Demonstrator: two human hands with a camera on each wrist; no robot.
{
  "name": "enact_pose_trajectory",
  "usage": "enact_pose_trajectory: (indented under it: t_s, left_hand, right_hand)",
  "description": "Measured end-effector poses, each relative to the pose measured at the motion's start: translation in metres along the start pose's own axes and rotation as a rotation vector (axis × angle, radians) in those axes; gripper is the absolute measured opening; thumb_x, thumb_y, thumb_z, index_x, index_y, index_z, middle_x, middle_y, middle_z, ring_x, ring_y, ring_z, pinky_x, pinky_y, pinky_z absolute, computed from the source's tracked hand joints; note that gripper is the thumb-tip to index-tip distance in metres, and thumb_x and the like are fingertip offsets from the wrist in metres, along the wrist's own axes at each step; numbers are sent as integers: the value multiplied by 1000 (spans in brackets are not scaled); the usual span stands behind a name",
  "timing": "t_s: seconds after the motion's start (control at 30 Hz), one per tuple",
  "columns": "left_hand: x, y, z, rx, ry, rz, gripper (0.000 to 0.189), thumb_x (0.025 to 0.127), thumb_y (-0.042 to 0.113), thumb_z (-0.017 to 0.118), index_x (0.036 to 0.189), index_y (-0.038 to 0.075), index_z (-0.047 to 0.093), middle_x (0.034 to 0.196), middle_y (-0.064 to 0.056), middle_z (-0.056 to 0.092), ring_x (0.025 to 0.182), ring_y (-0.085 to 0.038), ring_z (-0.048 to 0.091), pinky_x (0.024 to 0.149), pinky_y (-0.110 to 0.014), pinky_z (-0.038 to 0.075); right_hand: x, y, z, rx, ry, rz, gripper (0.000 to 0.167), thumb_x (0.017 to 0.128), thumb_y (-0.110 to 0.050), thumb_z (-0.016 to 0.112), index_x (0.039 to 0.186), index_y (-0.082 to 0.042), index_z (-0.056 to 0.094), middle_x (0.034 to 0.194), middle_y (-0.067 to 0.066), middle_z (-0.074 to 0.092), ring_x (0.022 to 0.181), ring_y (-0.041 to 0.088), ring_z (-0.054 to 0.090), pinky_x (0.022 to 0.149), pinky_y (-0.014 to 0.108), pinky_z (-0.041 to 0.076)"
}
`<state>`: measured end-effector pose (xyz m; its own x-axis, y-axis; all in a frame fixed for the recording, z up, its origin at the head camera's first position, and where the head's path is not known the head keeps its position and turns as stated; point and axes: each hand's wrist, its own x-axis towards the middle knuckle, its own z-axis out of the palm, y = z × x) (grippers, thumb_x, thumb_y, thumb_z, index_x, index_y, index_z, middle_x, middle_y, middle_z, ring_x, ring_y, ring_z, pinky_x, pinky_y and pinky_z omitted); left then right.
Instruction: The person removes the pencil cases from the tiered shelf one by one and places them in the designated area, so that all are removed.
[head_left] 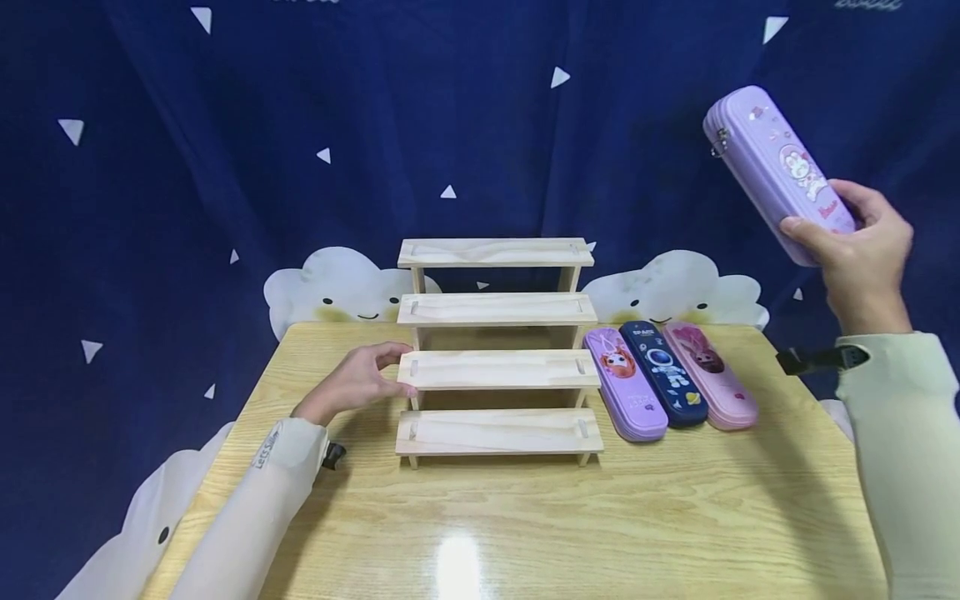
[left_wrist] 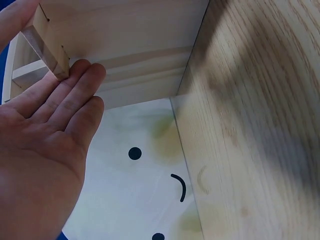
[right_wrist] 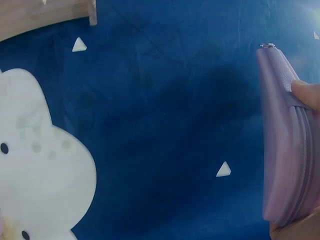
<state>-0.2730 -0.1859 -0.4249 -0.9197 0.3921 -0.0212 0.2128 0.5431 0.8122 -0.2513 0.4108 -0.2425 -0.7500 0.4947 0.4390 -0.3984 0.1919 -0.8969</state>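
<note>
High at the right in the head view, my right hand (head_left: 870,250) grips a light purple pencil case (head_left: 780,167) by its lower end. A cartoon figure decorates its face, and a zip pull hangs at the upper end. The right wrist view shows the case's zipped side (right_wrist: 287,145) with the thumb on it. My left hand (head_left: 356,379) holds the left end of a four-step wooden rack (head_left: 498,369), pinching the second board from the bottom. From the left wrist, fingers (left_wrist: 75,95) lie along one side of the board's end, thumb opposite.
Right of the rack, a purple pencil case (head_left: 626,387), a dark blue astronaut case (head_left: 663,373) and a pink case (head_left: 711,375) lie side by side on the wooden table (head_left: 525,525). Behind hangs a navy curtain (head_left: 450,125) with white triangles and clouds.
</note>
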Motion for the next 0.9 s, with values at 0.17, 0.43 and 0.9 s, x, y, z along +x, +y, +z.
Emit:
enact_pose_trajectory:
  t_s: [0.17, 0.43, 0.9]
  left_hand:
    - [0, 0, 0, -1, -3, 6, 83, 73, 37, 91, 143, 12, 55, 139, -14, 64, 140, -34, 53, 119, -54, 38]
    - [0, 0, 1, -3, 2, 1, 82, 75, 34, 90, 144, 11, 53, 143, -16, 61, 141, -36, 51, 119, -53, 38]
    - [0, -1, 1, 6, 6, 16, 82, 73, 38, 91, 142, 12, 55, 137, -13, 66, 138, -34, 54, 117, -53, 40]
  right_hand:
    - [-3, 15, -13, 111, 72, 30, 66, 63, 17, 86, 122, -9, 70, 109, -3, 64, 98, 9, 59, 73, 7, 54]
    - [-11, 38, -38, -251, 127, 121, 68, 74, -4, 88, 135, -19, 63, 112, -15, 58, 100, 2, 53, 71, 0, 48]
    - [-36, 113, -81, -528, 170, 309, 75, 76, -30, 89, 144, -30, 56, 103, -29, 51, 94, -7, 47, 79, 5, 39]
